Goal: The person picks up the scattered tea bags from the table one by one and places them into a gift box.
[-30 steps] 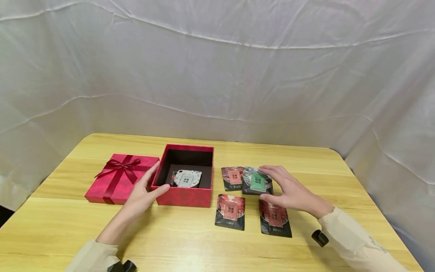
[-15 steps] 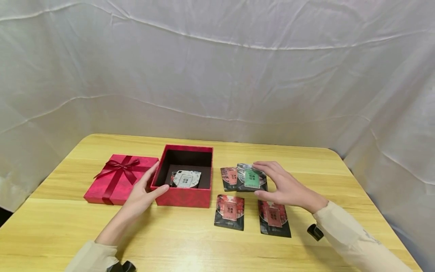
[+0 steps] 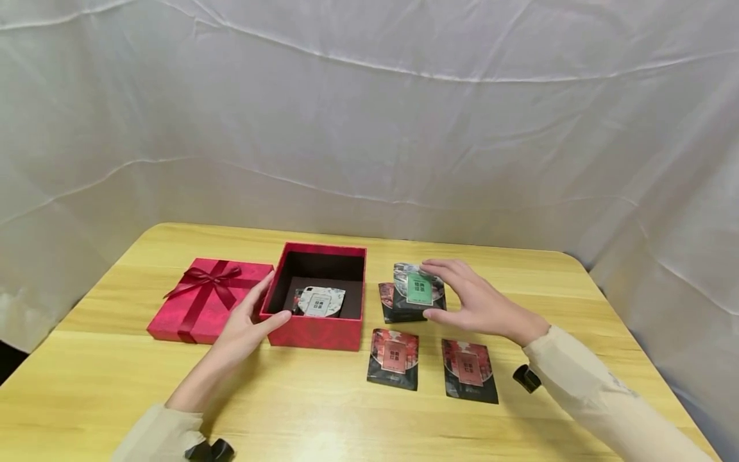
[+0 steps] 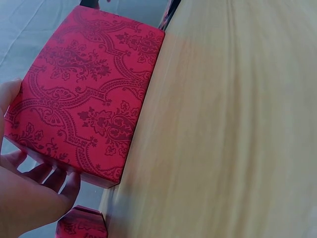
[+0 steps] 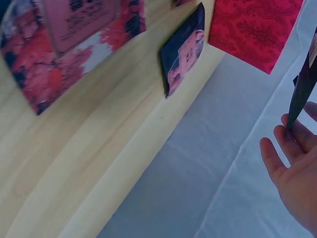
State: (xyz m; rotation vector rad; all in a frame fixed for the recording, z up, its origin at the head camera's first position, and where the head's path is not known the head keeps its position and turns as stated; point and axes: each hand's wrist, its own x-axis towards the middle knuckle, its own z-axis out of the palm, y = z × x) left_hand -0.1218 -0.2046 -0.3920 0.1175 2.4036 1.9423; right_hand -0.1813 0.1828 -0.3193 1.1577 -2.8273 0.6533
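Note:
My left hand [image 3: 248, 321] grips the near left corner of a red patterned gift box [image 3: 317, 333], thumb at the front rim and fingers along the side. In the left wrist view, those fingers press the wall of the box [image 4: 84, 94]. A tea packet with a white label [image 3: 324, 303] lies inside, partly over another. My right hand [image 3: 476, 301] pinches a green-labelled tea packet [image 3: 418, 289] by its right edge; it is tilted and overlaps a red-labelled packet [image 3: 385, 303]. Edge-on in the right wrist view is the held packet [image 5: 302, 89].
The box's red lid [image 3: 167, 321] with a dark red bow [image 3: 210, 280] lies left of the box. Nearer me on the wooden table [image 3: 323, 410] are two red-labelled packets, one left [image 3: 392, 359] and one right [image 3: 470, 371]. A pale cloth [image 3: 369, 128] hangs behind.
My right hand has carried the green-labelled packet leftward and upward, from beside the red-labelled packet to over it. My left hand has stayed at the box.

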